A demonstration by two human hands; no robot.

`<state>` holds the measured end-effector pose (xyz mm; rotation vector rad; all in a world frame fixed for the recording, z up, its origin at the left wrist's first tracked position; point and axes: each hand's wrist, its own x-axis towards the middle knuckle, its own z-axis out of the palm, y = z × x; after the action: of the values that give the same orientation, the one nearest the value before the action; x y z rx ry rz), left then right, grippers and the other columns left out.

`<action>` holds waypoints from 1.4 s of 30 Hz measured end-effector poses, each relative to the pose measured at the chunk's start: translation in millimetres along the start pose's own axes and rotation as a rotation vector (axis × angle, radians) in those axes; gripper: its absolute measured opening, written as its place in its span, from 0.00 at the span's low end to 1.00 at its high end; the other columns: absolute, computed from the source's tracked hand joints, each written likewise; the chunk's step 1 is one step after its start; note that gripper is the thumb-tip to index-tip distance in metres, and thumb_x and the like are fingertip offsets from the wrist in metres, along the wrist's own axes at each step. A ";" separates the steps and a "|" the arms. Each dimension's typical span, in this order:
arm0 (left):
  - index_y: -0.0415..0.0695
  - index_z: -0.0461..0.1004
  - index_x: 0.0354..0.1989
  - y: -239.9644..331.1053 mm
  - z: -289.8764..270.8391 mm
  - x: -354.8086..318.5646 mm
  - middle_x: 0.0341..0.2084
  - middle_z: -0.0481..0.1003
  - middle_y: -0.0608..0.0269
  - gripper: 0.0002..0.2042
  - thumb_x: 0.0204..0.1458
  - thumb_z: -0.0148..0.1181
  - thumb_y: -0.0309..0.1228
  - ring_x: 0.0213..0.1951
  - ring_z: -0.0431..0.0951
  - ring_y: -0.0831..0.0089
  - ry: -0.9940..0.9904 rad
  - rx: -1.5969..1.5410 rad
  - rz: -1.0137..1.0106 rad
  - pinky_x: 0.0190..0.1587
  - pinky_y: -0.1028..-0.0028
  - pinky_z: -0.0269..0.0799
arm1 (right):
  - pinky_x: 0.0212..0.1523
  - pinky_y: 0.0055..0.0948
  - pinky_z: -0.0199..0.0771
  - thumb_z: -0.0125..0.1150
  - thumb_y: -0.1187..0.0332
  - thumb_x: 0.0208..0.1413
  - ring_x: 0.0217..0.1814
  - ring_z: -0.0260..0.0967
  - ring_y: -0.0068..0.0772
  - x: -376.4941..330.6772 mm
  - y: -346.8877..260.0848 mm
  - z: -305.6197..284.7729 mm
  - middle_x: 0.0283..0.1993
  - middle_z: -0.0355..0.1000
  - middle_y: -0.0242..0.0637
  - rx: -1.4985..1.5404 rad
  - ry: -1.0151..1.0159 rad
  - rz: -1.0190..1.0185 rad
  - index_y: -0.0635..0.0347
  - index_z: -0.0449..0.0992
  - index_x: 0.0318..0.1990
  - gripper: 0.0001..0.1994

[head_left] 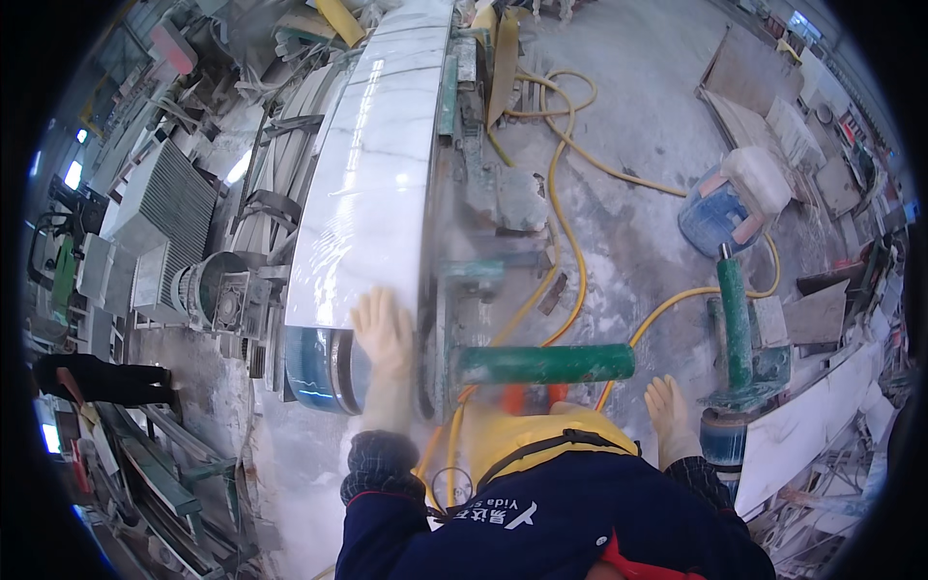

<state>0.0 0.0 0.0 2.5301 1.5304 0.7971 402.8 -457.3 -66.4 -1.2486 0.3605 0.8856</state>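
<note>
My left hand (384, 333), in a pale glove, lies flat with fingers spread on the near end of a long white marble slab (372, 184). The slab runs away from me on a machine bed, and a blue-grey roller end (324, 367) sits below its near edge. My right hand (669, 414), also gloved, hangs free beside a green upright handle (735, 319), holding nothing. A green horizontal bar (546, 363) sticks out of the machine between my two hands. My dark blue jacket and yellow apron fill the lower middle.
Yellow hoses (565, 174) snake over the dusty concrete floor. A blue drum (717, 208) stands at right, with stone offcuts (817, 314) and slabs around it. An electric motor (215, 290) and metal grating are at left; a person's dark legs (106, 379) show at far left.
</note>
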 end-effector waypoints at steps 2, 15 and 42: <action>0.42 0.66 0.63 6.0 1.5 10.6 0.63 0.66 0.47 0.27 0.55 0.58 0.36 0.65 0.61 0.40 0.005 -0.043 0.057 0.68 0.43 0.48 | 0.65 0.45 0.67 0.56 0.54 0.65 0.69 0.62 0.51 3.5 -13.4 10.6 0.70 0.60 0.51 -0.043 0.025 -0.056 0.57 0.57 0.70 0.31; 0.48 0.67 0.64 29.1 27.9 97.2 0.65 0.66 0.55 0.26 0.57 0.56 0.42 0.68 0.58 0.44 -0.062 0.072 -0.076 0.72 0.47 0.44 | 0.58 0.48 0.75 0.62 0.60 0.62 0.57 0.72 0.51 18.3 -38.4 151.3 0.59 0.70 0.49 -0.022 -0.172 0.019 0.58 0.68 0.60 0.23; 0.53 0.70 0.60 18.7 29.9 78.6 0.63 0.69 0.60 0.22 0.55 0.55 0.31 0.68 0.61 0.53 -0.031 0.050 -0.007 0.72 0.49 0.45 | 0.57 0.43 0.77 0.55 0.66 0.66 0.59 0.73 0.50 40.2 -1.1 161.9 0.60 0.71 0.54 -0.259 -0.264 0.128 0.63 0.67 0.61 0.19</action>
<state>57.8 62.9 10.9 2.5580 1.5683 0.7242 393.6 -292.5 -41.8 -1.3349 0.1172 1.2214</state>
